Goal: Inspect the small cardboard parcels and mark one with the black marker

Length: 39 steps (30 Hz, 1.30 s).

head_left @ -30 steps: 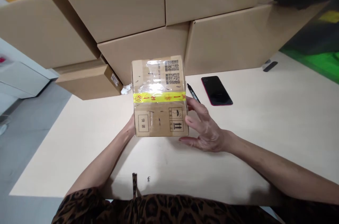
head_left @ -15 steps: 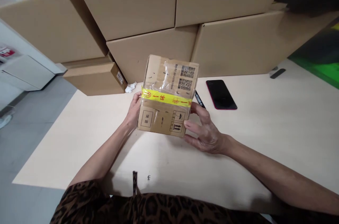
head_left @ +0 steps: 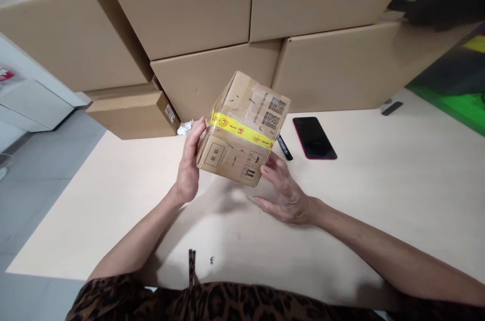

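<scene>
A small cardboard box (head_left: 242,134) is held up above the table, tilted with its right side lower. Yellow tape with red print runs across it, and printed codes and handling symbols show on its faces. My left hand (head_left: 189,162) presses along the box's left side, fingers up near the tape's end. At the lower right corner, my right hand (head_left: 286,189) grips the box with its upper fingers, while the thumb stands apart below. Some fingertips are hidden behind the box.
Behind stand large stacked cartons (head_left: 322,73). A flat carton (head_left: 127,116) and crumpled white paper (head_left: 185,128) lie at left. Right of the box are a black marker (head_left: 285,149), a phone (head_left: 315,138) and a small black object (head_left: 392,108) on the pale table (head_left: 379,184).
The box has turned clockwise and its left face now shows more. My left hand has come further up its side; my right thumb has moved away from the lower edge.
</scene>
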Motion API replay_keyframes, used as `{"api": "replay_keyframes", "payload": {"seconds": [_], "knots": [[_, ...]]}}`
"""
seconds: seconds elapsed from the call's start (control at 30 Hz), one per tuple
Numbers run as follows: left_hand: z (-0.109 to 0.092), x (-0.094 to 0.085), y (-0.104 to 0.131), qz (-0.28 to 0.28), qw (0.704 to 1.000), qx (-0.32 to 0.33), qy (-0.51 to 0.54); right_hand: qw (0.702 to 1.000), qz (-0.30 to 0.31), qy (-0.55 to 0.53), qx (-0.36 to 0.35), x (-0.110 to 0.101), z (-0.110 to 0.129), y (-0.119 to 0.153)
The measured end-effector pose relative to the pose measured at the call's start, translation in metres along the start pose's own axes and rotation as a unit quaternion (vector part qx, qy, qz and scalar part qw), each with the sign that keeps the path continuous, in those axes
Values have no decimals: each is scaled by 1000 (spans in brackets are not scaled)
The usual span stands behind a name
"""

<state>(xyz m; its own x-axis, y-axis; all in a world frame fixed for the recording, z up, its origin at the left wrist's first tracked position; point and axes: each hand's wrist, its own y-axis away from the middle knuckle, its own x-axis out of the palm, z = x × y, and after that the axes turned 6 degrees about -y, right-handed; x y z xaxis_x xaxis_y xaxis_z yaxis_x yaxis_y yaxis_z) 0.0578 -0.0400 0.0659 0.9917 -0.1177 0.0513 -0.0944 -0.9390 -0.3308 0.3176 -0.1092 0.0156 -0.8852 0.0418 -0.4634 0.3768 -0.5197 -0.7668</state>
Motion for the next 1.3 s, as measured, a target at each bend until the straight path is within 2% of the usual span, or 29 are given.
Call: {"api": "replay_keyframes", "payload": {"seconds": [0.1,0.2,0.3,0.43,0.57,0.67,0.83,0.97,1.1,1.2,1.3], "knots": [[0,9,14,-12,988,111,-102,999,9,-33,17,-6,0,-2],[2,17,23,-5,968,177,-179,998,16,-52,26,-11,-1,-3],[5,23,26,-23,948,232,-218,997,17,-59,36,-10,-1,-3],[12,19,23,-70,947,218,-227,996,27,-73,30,-3,-1,-3],[22,10,21,-89,943,211,-242,994,35,-104,23,4,0,0],[29,5,20,-76,937,218,-262,991,38,-121,38,6,4,0],[35,-7,12,-39,909,306,-279,992,53,-114,11,11,7,-3],[39,-15,9,-78,914,267,-296,994,79,-74,-6,15,4,-4],[39,-17,7,-83,916,256,-297,995,95,-21,-18,16,3,-2],[35,-15,2,-76,907,292,-295,997,73,-18,-34,11,6,-2],[29,-11,-8,-24,877,374,-300,1000,13,-8,-6,4,9,-3]]}}
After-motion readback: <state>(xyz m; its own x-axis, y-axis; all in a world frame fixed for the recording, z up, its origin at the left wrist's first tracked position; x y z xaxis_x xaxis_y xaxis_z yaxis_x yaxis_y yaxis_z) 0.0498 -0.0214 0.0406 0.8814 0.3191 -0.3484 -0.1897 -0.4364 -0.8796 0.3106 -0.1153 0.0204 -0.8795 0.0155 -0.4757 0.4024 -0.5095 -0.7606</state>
